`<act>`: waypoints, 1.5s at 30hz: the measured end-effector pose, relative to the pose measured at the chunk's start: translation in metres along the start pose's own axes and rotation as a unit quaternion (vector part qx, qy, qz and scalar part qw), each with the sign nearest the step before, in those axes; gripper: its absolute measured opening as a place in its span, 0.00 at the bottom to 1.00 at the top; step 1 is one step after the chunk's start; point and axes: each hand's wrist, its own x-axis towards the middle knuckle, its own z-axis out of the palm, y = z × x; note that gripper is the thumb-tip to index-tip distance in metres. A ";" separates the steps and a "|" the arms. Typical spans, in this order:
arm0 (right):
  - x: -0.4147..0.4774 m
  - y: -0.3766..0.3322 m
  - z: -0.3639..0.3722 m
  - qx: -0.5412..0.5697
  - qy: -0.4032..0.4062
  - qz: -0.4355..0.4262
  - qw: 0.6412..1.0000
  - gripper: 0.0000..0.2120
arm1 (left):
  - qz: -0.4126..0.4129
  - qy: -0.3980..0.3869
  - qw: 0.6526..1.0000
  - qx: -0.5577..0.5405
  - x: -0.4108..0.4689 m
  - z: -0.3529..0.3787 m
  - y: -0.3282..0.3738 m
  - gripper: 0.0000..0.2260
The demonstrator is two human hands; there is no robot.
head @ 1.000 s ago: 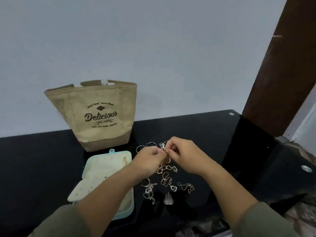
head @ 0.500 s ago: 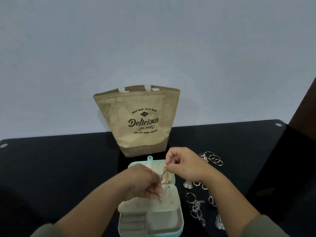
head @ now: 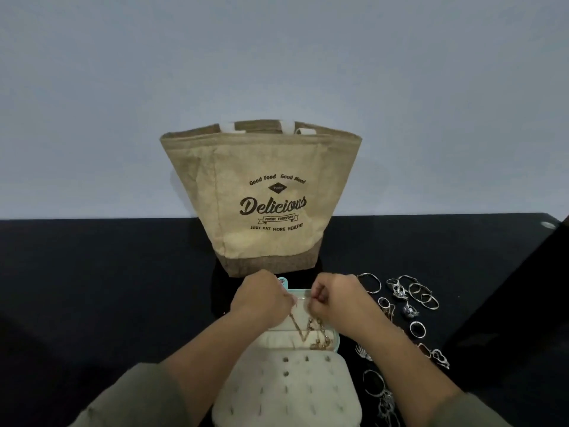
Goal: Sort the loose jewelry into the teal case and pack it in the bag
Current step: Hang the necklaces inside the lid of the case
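Head: left hand [head: 261, 298], right hand [head: 335, 298] pinch one chain [head: 300, 329] above one teal case [head: 336, 342].

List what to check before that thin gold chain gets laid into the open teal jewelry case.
1. Left hand and right hand both pinch the thin gold chain: ok.
2. Chain hangs over the open teal jewelry case, not the glossy black table: ok.
3. Chain free of tangles: cannot tell.
4. Tan paper bag stands upright behind case: ok.
5. Silver rings sorted: not ok, loose on table right of case.
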 end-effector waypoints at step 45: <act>0.015 -0.028 0.005 -0.293 -0.080 -0.108 0.947 0.09 | -0.085 0.020 0.996 0.029 0.008 0.001 0.005 0.21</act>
